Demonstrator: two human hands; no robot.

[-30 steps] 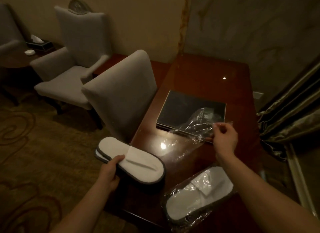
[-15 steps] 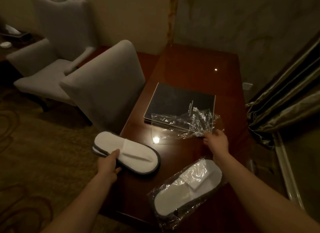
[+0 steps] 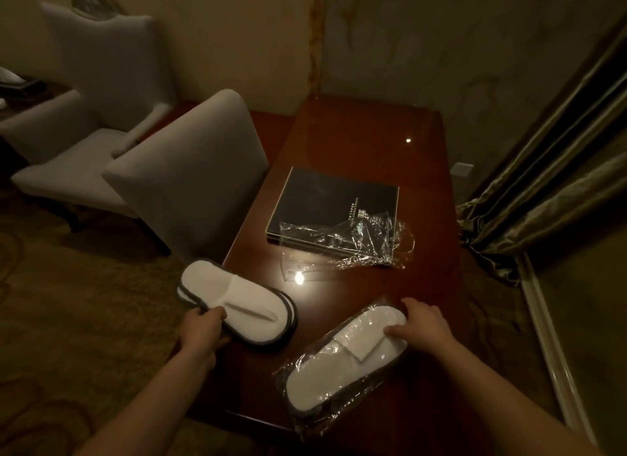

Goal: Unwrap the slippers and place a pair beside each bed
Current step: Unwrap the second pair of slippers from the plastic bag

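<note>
Left hand is pinching the bare slippers at the desk's left edge — half hanging off it. Empty wrapper lies over the black folder. Right hand is closed on the wrapped slippers — flat on the desk, near edge.

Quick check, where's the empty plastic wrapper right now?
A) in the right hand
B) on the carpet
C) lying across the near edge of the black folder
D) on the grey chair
C: the empty wrapper lies crumpled over the near edge of the black folder, while the right hand rests on the still-wrapped pair.
</note>
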